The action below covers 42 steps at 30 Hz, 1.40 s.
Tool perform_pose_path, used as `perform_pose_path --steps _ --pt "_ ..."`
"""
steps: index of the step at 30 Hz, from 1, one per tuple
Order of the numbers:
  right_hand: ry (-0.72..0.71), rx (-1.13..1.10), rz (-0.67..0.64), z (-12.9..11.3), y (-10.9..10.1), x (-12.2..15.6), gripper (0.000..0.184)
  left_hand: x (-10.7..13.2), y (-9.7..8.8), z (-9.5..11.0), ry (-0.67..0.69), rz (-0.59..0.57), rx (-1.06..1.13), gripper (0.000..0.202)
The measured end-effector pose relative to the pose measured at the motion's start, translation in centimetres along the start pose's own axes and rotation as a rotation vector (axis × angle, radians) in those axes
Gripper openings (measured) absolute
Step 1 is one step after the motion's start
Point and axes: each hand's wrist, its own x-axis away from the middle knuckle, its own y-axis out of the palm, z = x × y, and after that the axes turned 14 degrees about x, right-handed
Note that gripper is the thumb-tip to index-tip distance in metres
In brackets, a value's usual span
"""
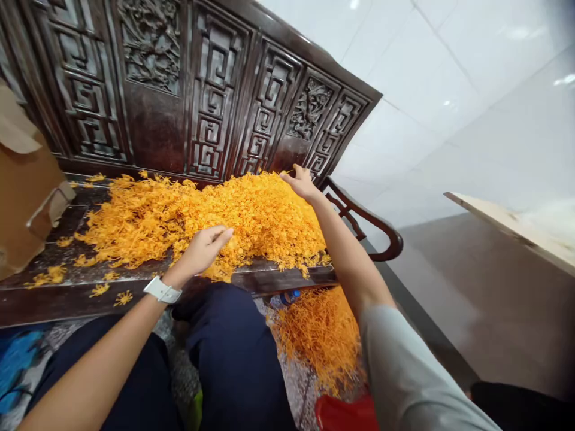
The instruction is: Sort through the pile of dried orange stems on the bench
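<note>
A broad heap of small orange-yellow plastic flower-like pieces [251, 209] is spread along the seat of a dark wooden bench [287, 278]. At the near edge of the heap is my left hand [202, 248], a white watch band [162, 291] on its wrist. Its fingers are curled in beside the thumb, and I cannot see whether anything is between them. My right hand [303, 181] reaches over the heap's far right end, close to the carved backrest [251, 102]. Its thumb and forefinger are apart, with nothing visible in them; the other fingers are partly hidden.
An opened cardboard box [29, 191] stands at the seat's left end. A curved armrest [381, 233] closes the right end. Below, a pile of thin orange pieces [321, 335] lies on the floor beside a blue-capped bottle [290, 297] and a red object [348, 413].
</note>
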Motion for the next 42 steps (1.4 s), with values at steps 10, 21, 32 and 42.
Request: perform_pose_path --steps 10,21,32,42 --pt "-0.192 -0.707 -0.738 -9.7 4.1 15.0 0.054 0.4 1.8 0.2 0.050 -0.234 -0.558 0.037" --pt "0.069 -1.066 -0.531 -7.9 4.3 15.1 0.041 0.4 0.9 1.9 0.131 -0.267 -0.792 0.039" --pt "0.274 -0.633 -0.062 -2.0 1.2 6.1 0.025 1.5 -0.3 -0.4 0.040 -0.251 -0.683 0.029" --pt "-0.126 -0.742 -0.762 -7.8 3.1 15.4 0.058 0.5 0.4 -0.4 0.048 -0.311 -0.166 0.038"
